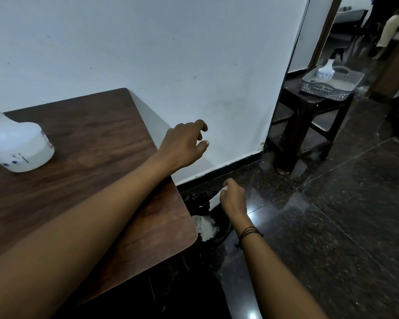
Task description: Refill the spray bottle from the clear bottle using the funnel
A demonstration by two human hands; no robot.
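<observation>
I see a plain white wall [171, 54], glossy dark granite floor [332, 215], and a dark wooden stool [309, 111] past the brown wood-grain bench [90, 146].

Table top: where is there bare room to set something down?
Most of the wooden table is bare: the stretch between the white spray bottle at its far left and its right edge, though the left forearm crosses the near part. Beside the table, under the right hand, the black bin crowds the floor.

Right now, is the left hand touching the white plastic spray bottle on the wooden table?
Apart. Head view shows the left hand past the table's far edge, bare wood between it and the white plastic spray bottle.
</observation>
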